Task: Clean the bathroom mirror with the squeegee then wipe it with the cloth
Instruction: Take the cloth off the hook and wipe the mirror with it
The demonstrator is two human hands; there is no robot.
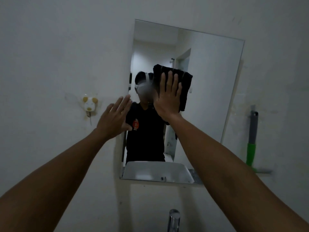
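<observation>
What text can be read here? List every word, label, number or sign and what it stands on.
None can be read.
Shirt emblem, reflected in the mirror: a red and white mark, too blurred to read.
Wall hook: a cartoon animal face, no lettering visible.
Cloth, squeegee, tap: no markings visible.

No text, label, brand or number can be read anywhere. The only mark is a red-orange emblem (135, 124) on the chest of the black shirt (145, 139) reflected in the mirror (209, 72) (too blurred and small to make out).
</observation>
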